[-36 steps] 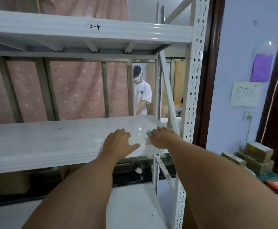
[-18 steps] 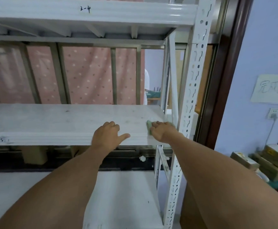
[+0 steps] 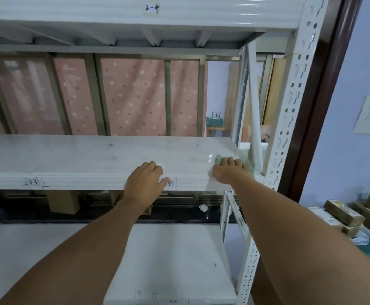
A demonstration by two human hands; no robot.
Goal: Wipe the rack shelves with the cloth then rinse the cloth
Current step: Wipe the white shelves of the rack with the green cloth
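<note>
A white metal rack fills the view. Its middle shelf (image 3: 69, 157) is scuffed and shows a wet sheen near the right end. My right hand (image 3: 228, 172) lies flat on a green cloth (image 3: 249, 166) and presses it onto that shelf, close to the right corner. The cloth peeks out past my fingertips and on the right side of the hand. My left hand (image 3: 143, 183) rests on the shelf's front edge, with the fingers on top and the thumb against the front lip. It holds nothing. A lower shelf (image 3: 168, 260) lies beneath my arms.
An upper shelf (image 3: 113, 16) marked "2-4" hangs overhead. The perforated right post (image 3: 289, 128) and a diagonal brace (image 3: 254, 106) stand just right of the cloth. Cardboard boxes (image 3: 342, 212) are stacked on the floor at the right. A pink dotted curtain (image 3: 135, 95) hangs behind the rack.
My right hand has slid the cloth to the right, nearer the post. My left hand has drawn back to the shelf's front edge. The view has dropped and moved closer.
</note>
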